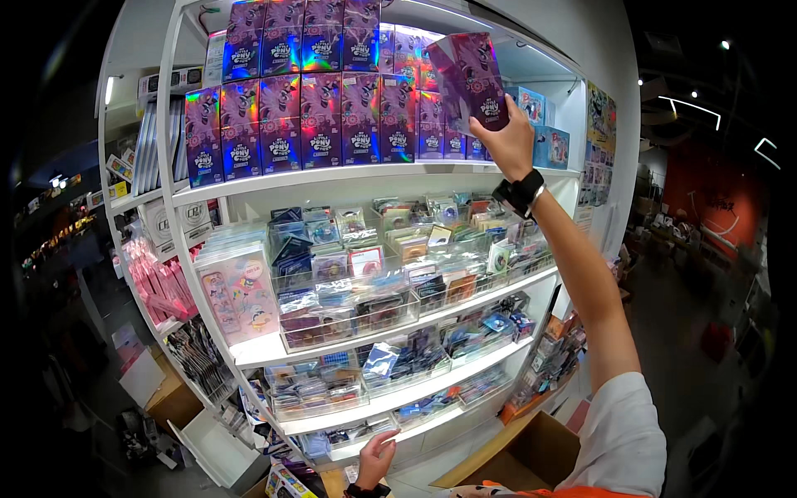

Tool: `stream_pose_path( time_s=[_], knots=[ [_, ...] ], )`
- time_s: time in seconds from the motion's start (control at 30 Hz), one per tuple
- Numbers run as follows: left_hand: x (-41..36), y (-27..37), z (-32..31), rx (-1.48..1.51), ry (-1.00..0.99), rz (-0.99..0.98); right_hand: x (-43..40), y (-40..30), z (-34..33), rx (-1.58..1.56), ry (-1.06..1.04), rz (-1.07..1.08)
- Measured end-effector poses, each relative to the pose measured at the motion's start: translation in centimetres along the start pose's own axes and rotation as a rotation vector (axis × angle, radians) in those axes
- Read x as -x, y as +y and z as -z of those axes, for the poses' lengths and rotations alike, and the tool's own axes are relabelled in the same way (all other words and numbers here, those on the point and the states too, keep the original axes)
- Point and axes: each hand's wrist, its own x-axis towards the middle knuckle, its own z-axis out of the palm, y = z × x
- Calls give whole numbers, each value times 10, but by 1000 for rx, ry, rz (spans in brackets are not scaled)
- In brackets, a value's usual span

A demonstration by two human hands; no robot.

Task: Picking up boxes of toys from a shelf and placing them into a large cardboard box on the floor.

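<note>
My right hand (512,138) is raised to the upper shelf and grips a purple My Little Pony box (476,78) by its lower end. The box leans to the left, in front of a row of smaller purple boxes (431,124). Left of it, similar shiny purple boxes (320,121) stand upright side by side, with a second layer of boxes (281,37) on top. My left hand (375,459) is low, in front of the bottom shelf, with fingers slightly bent and nothing visible in it.
Below the upper shelf (373,171), clear acrylic bins (348,333) hold many sleeved cards. Blue boxes (551,147) stand at the upper shelf's right end. An open cardboard box (529,451) is at the lower right. A white bin (215,445) stands at the lower left.
</note>
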Motion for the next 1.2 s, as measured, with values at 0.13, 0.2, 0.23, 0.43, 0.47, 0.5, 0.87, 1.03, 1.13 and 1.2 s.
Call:
stream_pose_path(
  time_s=[0.13, 0.2, 0.23, 0.43, 0.47, 0.5, 0.87, 1.03, 1.13, 1.2],
  knots=[
    [-14, 46, -16, 243, -12, -154, 102, -78, 94, -682, -262, -387],
    [-21, 99, -26, 327, -14, -289, 160, -105, 118, -766, -330, -428],
    [-29, 121, -25, 304, 8, -395, 190, -116, 125, -784, -370, -427],
    [-32, 143, 20, 284, 177, -551, 280, -185, 168, -876, -992, -421],
    [-26, 147, 16, 353, 106, -502, 291, -188, 162, -968, -1056, -348],
    [-23, 150, 7, 425, 24, -451, 300, -187, 156, -1050, -1112, -272],
    [55, 67, 78, 713, 353, -403, 101, -114, -7, -459, -225, 123],
    [65, 91, 60, 732, 431, -386, 50, -58, -104, -150, -140, 74],
    [67, 86, 61, 691, 485, -431, 50, -52, -130, -149, -224, -91],
    [71, 87, 59, 697, 530, -404, 52, -51, -134, -196, -227, -129]
  ],
)
